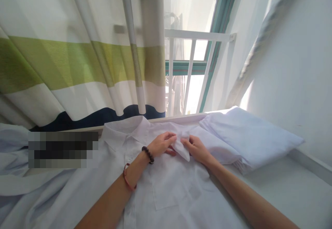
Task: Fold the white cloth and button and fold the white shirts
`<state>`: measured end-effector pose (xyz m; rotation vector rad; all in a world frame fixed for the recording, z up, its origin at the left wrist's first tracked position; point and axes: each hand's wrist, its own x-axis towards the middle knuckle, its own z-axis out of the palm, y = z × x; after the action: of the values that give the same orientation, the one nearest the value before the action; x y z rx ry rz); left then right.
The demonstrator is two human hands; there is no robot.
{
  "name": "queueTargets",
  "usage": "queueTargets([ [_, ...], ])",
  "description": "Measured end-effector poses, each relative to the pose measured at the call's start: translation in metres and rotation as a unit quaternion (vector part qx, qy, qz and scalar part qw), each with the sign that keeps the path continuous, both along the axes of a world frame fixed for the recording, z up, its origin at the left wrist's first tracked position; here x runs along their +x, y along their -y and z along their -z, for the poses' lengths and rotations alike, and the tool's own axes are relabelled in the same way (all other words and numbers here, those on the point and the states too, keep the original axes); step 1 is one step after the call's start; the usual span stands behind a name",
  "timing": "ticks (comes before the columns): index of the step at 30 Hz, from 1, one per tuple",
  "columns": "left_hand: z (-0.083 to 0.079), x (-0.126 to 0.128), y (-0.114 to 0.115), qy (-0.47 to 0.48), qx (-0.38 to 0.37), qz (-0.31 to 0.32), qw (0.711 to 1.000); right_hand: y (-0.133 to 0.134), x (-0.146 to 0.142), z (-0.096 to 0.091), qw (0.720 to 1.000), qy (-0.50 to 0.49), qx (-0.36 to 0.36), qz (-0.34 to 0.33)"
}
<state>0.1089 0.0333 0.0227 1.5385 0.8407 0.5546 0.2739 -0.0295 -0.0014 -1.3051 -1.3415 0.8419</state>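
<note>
A white collared shirt [140,184] lies spread front up before me, its collar [129,130] toward the window and a chest pocket [168,194] on its right half. Above that pocket, a small fold of white cloth [183,149] is pinched up between my hands. My left hand [162,144], with a dark beaded bracelet on the wrist, has thumb and fingers closed at the left side of the fold. From the right, my right hand [195,147] grips the same fold between thumb and bent fingers. Whether the fold is cuff or shirt front, I cannot tell.
Folded white cloth [249,137] lies at the right near the wall. More crumpled pale cloth [15,177] is at the left, beside a blurred-out patch. A striped curtain [77,59] and a white railing [199,35] stand behind. A raised edge [311,163] borders the white surface.
</note>
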Motion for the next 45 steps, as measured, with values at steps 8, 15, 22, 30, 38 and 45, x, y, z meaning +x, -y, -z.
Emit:
queueTargets([
  [8,-0.021,-0.082,0.079,-0.360,0.319,0.111,0.870,-0.001,0.049,-0.058,0.983,-0.141,0.023,0.114],
  [15,0.004,-0.060,0.101,-0.430,0.326,0.116,0.834,-0.012,0.097,-0.145,0.964,-0.204,0.113,0.126],
  [22,-0.019,-0.050,0.058,-0.275,0.279,0.115,0.913,0.011,0.080,-0.198,0.977,-0.182,0.110,0.013],
  [30,-0.030,-0.100,0.049,0.008,-0.213,0.011,0.977,0.076,-0.089,-0.100,0.915,0.210,0.051,-0.342],
  [38,-0.009,-0.119,0.062,-0.078,-0.143,0.058,0.985,0.091,-0.090,-0.068,0.887,0.314,0.101,-0.322],
  [45,-0.018,-0.091,0.078,-0.283,0.102,0.093,0.949,0.057,0.009,-0.025,0.884,0.459,0.061,0.068],
])
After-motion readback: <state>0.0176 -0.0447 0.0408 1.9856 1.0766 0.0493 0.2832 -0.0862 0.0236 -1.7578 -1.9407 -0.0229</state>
